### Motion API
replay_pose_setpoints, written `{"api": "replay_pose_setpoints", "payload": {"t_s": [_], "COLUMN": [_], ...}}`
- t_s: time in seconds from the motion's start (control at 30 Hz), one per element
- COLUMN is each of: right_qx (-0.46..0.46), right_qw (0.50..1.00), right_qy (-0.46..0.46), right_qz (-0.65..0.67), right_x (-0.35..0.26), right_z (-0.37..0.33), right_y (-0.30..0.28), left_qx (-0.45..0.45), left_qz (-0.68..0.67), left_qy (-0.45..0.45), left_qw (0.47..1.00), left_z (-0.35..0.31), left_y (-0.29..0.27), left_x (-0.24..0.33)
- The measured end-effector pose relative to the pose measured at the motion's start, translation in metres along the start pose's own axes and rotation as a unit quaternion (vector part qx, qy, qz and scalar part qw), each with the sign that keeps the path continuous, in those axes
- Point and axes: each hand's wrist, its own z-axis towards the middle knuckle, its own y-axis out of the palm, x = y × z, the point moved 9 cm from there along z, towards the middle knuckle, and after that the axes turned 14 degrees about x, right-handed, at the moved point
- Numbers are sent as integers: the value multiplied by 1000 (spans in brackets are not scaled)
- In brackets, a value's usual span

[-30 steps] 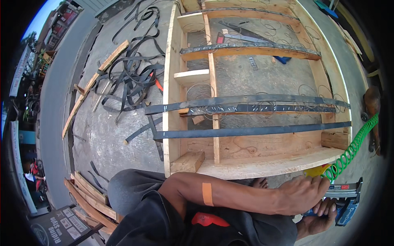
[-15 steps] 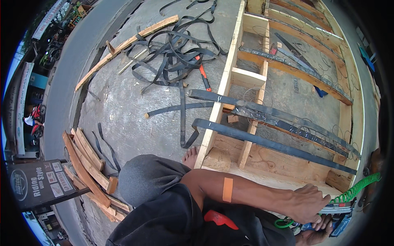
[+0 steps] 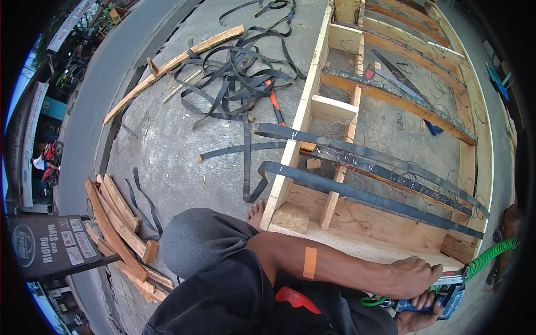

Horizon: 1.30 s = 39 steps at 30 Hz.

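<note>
My left forearm, with an orange strip on it, reaches across to the right. My left hand (image 3: pixel 414 277) is curled closed against the silver rail of a blue pneumatic stapler (image 3: pixel 453 301); what its fingers hold is hidden. Below it, partly covered, my right hand (image 3: pixel 421 314) wraps around the stapler. A green coiled air hose (image 3: pixel 491 258) trails from the tool. Just beyond lies a wooden frame (image 3: pixel 371 245) with wire springs inside. Black rubber straps (image 3: pixel 357 192) stretch across it, one looping over its left edge.
A tangle of black strapping (image 3: pixel 234 84) lies on concrete, beside an orange-and-black tool (image 3: pixel 274 103) and a long wood strip (image 3: pixel 173 70). A handsaw (image 3: pixel 396 78) rests within the frame. Wood offcuts (image 3: pixel 120 223) are piled at left, near a signboard (image 3: pixel 53 245). A road runs beyond.
Both hands and the stapler have shifted slightly left, and more of the stapler's blue body shows. The straps and frame look the same, apart from a small shift of the view.
</note>
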Motion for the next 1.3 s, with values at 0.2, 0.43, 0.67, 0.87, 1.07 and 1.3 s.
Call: {"api": "replay_pose_setpoints", "payload": {"t_s": [0.2, 0.43, 0.67, 0.87, 1.07, 1.3], "right_qx": [-29, -109, -138, -8, 55, 15], "right_qw": [998, 992, 965, 954, 951, 960], "right_qy": [46, -39, 46, 17, 1, -24], "right_qz": [-37, 41, 220, 299, 305, 280], "right_x": [12, 15, 33, 14, 20, 9], "right_z": [0, -21, 6, 15, 12, 9], "right_y": [-4, 18, 42, -11, -23, -18], "left_qx": [0, -144, -131, -70, -99, -60], "left_qz": [21, -275, -306, -137, 150, 186], "left_qy": [-40, -74, -291, -126, 42, 54], "left_qw": [999, 948, 897, 980, 983, 979], "left_z": [-27, -13, -10, 6, 6, 16], "left_y": [-35, -46, -34, -26, -18, 0], "left_x": [3, 18, -33, -18, 33, 40]}}
